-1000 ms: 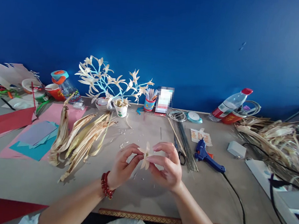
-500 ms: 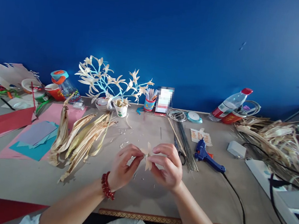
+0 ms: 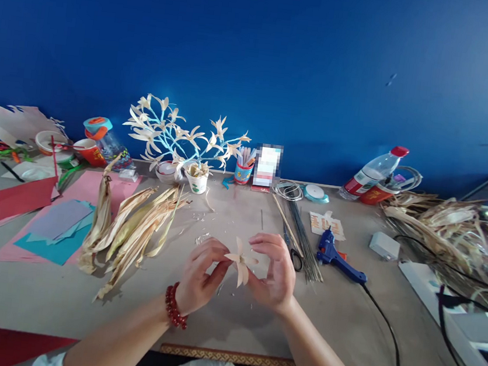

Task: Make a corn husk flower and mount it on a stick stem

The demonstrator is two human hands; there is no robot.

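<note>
A small pale flower (image 3: 242, 262) with narrow pointed petals, seemingly of corn husk, is held up over the middle of the table. My left hand (image 3: 205, 268), with a red bead bracelet at the wrist, pinches it from behind between thumb and fingers; the stem end is hidden. Close on the flower's right side is my right hand (image 3: 276, 273), its fingers curved and spread apart from the thumb. The thumb tip is near the lower petals, and I cannot tell whether it touches them. Dried corn husks (image 3: 141, 236) lie to the left of my hands.
Behind stands a white cup (image 3: 197, 183) bearing blue branches with husk flowers (image 3: 194, 136). Right of my hands are scissors (image 3: 294, 258), thin wires (image 3: 305, 240) and a blue glue gun (image 3: 336, 258) with a trailing cord. Coloured paper (image 3: 59, 238) lies left, a power strip (image 3: 427, 309) far right.
The flower has turned so its open face shows toward me. My right fingers have come off the petals and spread apart, while my left hand keeps its pinch.
</note>
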